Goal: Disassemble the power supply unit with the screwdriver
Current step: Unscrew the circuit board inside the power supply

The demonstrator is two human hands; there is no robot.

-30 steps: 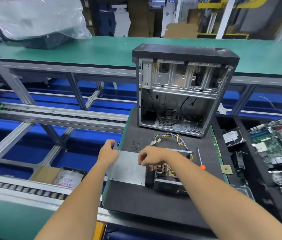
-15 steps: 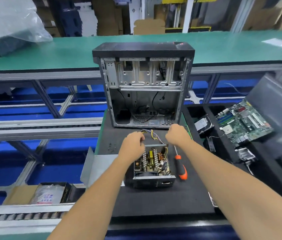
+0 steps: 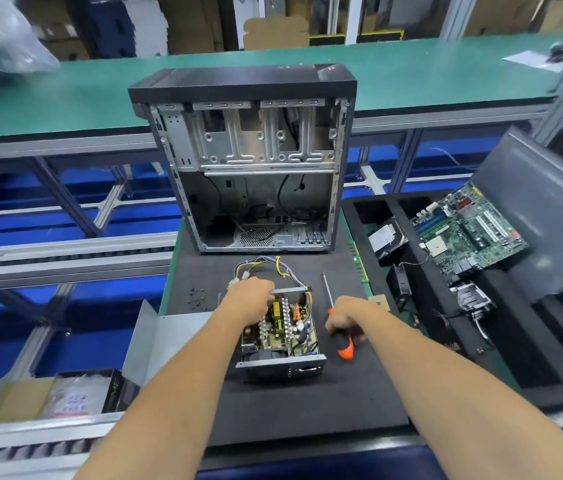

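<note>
1. Power supply unit [image 3: 282,341] sits at centre frame on the black mat [image 3: 307,403], lid off, circuit board and components exposed from above. Its black rear face points toward the bottom of the frame.
2. Wire bundle [image 3: 266,268], yellow and dark leads with white connectors, loops out of the unit's far end toward the computer case [image 3: 249,161].
3. Left hand [image 3: 250,301] rests on the upper left corner of the unit, fingers curled down over the edge, gripping the housing.
4. Right hand [image 3: 346,315] is just right of the unit, fingers wrapped around the handle of the screwdriver [image 3: 337,327]. Orange-and-black handle end sticks out below the hand; thin shaft points to upper frame, lying along the mat.
5. Removed metal cover [image 3: 166,344] lies at left of the unit, partly overhanging the mat edge.
6. Small dark screws [image 3: 197,296] lie scattered on the mat, upper left of the unit.
7. Case stands upright behind the unit, side open, interior mostly bare.
8. Right of frame: motherboard [image 3: 467,230] leaning in a black tray [image 3: 522,368], hard drive [image 3: 385,237] beside it.
</note>
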